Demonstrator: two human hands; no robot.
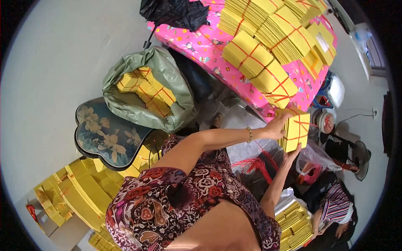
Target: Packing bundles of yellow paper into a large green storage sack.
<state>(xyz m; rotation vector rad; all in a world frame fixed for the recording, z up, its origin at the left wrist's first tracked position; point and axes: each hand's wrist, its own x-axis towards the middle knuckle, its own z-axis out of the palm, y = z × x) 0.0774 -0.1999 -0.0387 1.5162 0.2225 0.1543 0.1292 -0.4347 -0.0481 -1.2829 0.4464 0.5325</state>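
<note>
A bundle of yellow paper packets [298, 129], tied crosswise with red string, is held up in front of me. My left hand [274, 127], below a beaded bracelet, grips its left side with the fingers partly hidden. From below, my right hand [292, 154] closes on its lower edge. Just beyond the bundle is the corner of a table with a pink patterned cover [197, 48]. On that table, more tied yellow bundles [250, 54] lie in piles. Loose red strings [259, 166] hang below my hands.
A green sack [146, 115] with yellow bundles inside stands left, beside a flowered stool [109, 131]. Stacked yellow paper [83, 188] lies lower left. A black umbrella [173, 14] rests on the table. Lower right are a box of yellow packets [293, 224] and another person [337, 205].
</note>
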